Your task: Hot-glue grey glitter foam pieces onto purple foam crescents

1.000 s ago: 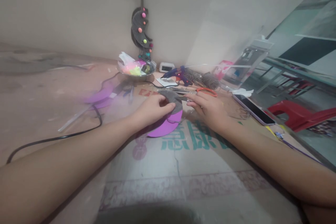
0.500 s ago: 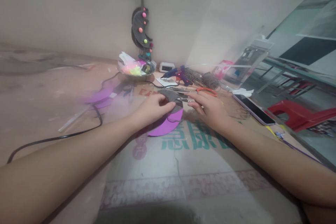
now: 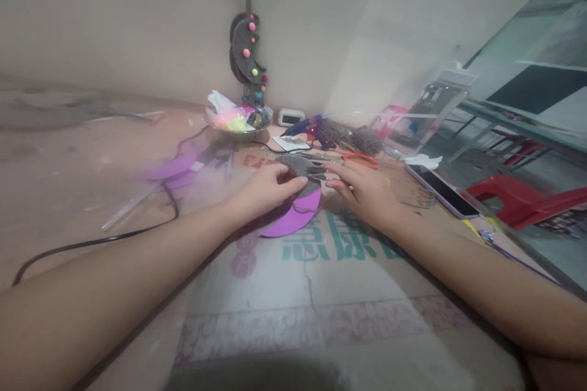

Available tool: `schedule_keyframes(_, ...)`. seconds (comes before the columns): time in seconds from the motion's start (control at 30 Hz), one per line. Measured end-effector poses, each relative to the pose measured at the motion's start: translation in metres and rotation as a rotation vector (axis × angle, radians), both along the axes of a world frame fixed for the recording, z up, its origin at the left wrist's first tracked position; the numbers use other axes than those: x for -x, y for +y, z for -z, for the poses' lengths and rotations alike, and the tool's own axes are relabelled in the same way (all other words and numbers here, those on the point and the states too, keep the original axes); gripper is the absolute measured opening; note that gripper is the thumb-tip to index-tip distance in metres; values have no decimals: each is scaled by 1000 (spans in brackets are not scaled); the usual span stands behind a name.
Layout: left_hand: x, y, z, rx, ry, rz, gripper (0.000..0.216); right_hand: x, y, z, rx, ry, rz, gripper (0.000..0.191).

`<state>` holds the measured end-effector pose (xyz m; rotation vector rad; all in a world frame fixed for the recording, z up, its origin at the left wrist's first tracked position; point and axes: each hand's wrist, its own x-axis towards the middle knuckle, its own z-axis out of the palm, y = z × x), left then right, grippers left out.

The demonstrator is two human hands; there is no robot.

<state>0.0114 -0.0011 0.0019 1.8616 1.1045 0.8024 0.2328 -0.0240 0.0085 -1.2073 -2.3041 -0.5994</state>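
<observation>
My left hand (image 3: 270, 186) is closed on a purple crescent-shaped piece (image 3: 296, 217), its thumb on top. Grey yarn (image 3: 296, 165) covers the crescent's upper part, while its lower part shows bare purple. From the right, my right hand (image 3: 362, 186) pinches a slim metal tool that looks like tweezers (image 3: 323, 175), its tip at the yarn-covered end. The fingers partly hide the tool. Just behind the right hand lie scissors with orange handles (image 3: 361, 160).
A blue glue gun (image 3: 307, 127) with a lit red dot stands behind the hands, near yarn balls (image 3: 367, 140) and a small white clock (image 3: 291, 117). A bowl (image 3: 238, 128) holds colourful bits. A phone (image 3: 443, 189) lies right; a black cable (image 3: 114, 237) crosses left.
The right hand and the metal tool have shifted very slightly to the left against the yarn. The left hand and the crescent stay almost still.
</observation>
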Motion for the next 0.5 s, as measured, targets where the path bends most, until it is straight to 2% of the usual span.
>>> schedule_keyframes(0.5, 1, 2, 4, -28, -14, 49, 35, 0, 0, 0, -48, -8, -69, 39)
